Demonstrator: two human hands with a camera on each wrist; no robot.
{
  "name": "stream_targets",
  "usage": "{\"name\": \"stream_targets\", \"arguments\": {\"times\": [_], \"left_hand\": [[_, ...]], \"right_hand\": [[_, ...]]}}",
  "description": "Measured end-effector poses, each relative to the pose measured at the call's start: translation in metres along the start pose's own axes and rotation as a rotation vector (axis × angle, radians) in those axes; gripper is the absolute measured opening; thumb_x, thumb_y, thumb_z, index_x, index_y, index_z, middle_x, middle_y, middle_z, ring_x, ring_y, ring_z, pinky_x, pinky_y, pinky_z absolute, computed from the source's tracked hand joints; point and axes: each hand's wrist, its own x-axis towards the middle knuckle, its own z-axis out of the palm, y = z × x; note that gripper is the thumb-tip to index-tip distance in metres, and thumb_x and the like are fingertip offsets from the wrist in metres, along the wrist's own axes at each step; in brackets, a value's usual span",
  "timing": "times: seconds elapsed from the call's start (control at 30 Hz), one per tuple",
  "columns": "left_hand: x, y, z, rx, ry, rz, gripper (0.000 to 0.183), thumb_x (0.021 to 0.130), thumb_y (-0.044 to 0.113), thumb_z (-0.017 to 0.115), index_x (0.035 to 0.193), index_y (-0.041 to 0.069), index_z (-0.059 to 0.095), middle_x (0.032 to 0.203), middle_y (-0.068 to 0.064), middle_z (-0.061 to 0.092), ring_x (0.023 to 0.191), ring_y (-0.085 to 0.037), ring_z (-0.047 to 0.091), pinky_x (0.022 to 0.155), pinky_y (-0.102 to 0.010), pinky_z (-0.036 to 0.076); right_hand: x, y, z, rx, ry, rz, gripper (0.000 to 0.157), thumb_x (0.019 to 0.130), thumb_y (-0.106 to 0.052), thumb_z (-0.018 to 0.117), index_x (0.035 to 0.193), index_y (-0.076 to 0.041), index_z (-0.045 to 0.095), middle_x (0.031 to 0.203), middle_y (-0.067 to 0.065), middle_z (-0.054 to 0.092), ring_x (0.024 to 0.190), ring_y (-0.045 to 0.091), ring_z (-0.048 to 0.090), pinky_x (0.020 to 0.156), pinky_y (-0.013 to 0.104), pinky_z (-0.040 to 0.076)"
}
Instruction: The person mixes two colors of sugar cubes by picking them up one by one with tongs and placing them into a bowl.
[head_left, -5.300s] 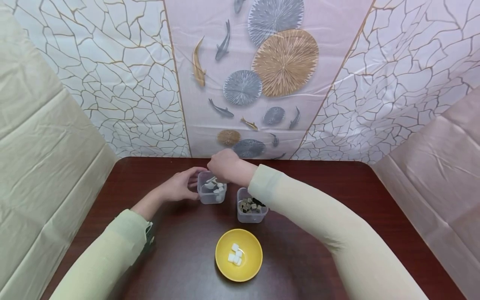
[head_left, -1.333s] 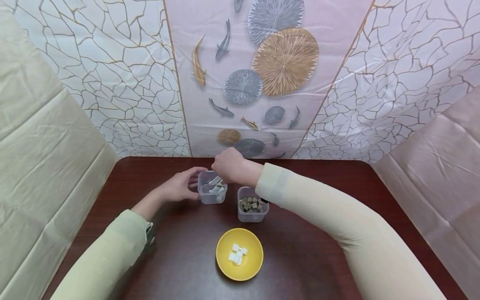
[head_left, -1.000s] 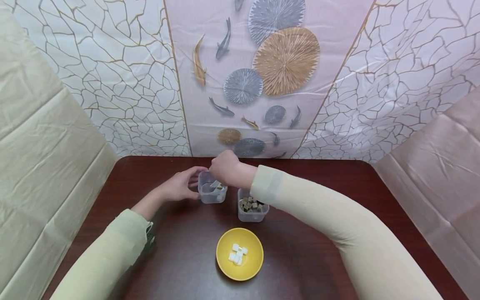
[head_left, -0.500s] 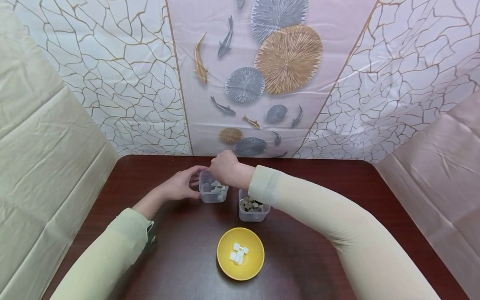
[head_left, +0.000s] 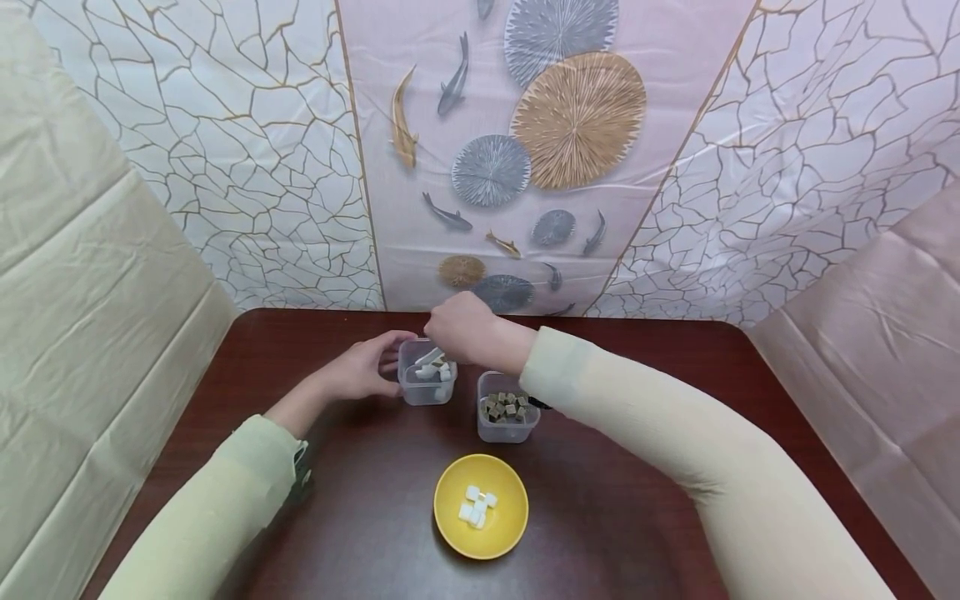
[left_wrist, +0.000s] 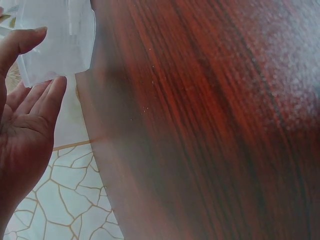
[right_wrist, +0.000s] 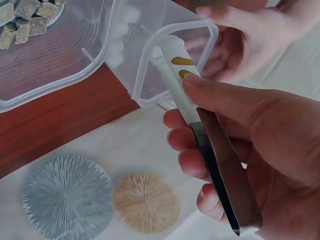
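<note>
In the head view my left hand (head_left: 363, 367) holds the side of a clear plastic container (head_left: 427, 392), thumb in front and fingers behind. The left wrist view shows the thumb and fingertips against the container's wall (left_wrist: 62, 45). My right hand (head_left: 465, 329) grips metal tongs (right_wrist: 215, 155) with white, gold-marked tips (head_left: 431, 358), which reach into this container. White cubes (right_wrist: 120, 40) lie inside it. Whether the tips hold a cube, I cannot tell. A yellow bowl (head_left: 513, 529) with several white cubes (head_left: 477, 510) stands nearer to me.
A second clear container (head_left: 504, 435) with several brown cubes (head_left: 504, 407) stands just right of the first, under my right forearm. All stand on a dark red-brown wooden table (head_left: 352, 500). Fabric walls with a fish pattern (head_left: 487, 167) rise behind the table.
Over the last seconds one more white cube has come into the yellow bowl. In the last half second my right hand has lifted slightly up and right with the tongs. The left hand stays put.
</note>
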Motion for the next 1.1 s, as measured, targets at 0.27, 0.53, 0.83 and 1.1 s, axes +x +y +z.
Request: {"name": "stream_targets", "arguments": {"times": [0.27, 0.53, 0.83, 1.1], "left_hand": [[0.0, 0.002, 0.002, 0.008, 0.007, -0.016, 0.083, 0.085, -0.006, 0.082, 0.157, -0.002, 0.04, 0.151, -0.027, 0.056, 0.142, -0.045, 0.054, 0.114, -0.049, 0.05], [-0.002, 0.004, 0.002, 0.028, 0.013, -0.039, 0.084, 0.085, -0.001, 0.085, 0.157, 0.0, 0.041, 0.151, -0.025, 0.056, 0.143, -0.045, 0.054, 0.114, -0.05, 0.05], [-0.004, 0.003, -0.001, 0.023, 0.011, -0.026, 0.083, 0.086, -0.004, 0.083, 0.157, -0.001, 0.04, 0.151, -0.028, 0.054, 0.142, -0.047, 0.053, 0.115, -0.052, 0.049], [-0.001, 0.001, 0.0, -0.002, 0.002, -0.009, 0.082, 0.086, -0.006, 0.081, 0.157, -0.003, 0.04, 0.151, -0.03, 0.053, 0.142, -0.048, 0.053, 0.115, -0.052, 0.049]], "right_hand": [[-0.035, 0.018, 0.005, 0.101, 0.11, -0.034, 0.025, 0.093, -0.041, 0.083, 0.086, -0.017, 0.077, 0.092, 0.001, 0.076, 0.079, 0.025, 0.073, 0.068, 0.043, 0.064], [-0.079, 0.027, 0.005, 0.224, 0.137, -0.096, 0.026, 0.093, -0.037, 0.083, 0.076, -0.02, 0.072, 0.08, -0.005, 0.066, 0.069, 0.02, 0.065, 0.059, 0.041, 0.059], [-0.118, 0.02, 0.008, 0.294, 0.152, -0.168, 0.023, 0.092, -0.037, 0.084, 0.078, -0.023, 0.073, 0.075, -0.009, 0.057, 0.063, 0.012, 0.056, 0.054, 0.035, 0.052], [-0.142, 0.001, 0.019, 0.24, 0.15, -0.237, 0.023, 0.09, -0.041, 0.086, 0.078, -0.024, 0.074, 0.079, -0.01, 0.064, 0.065, 0.012, 0.063, 0.057, 0.033, 0.054]]}}
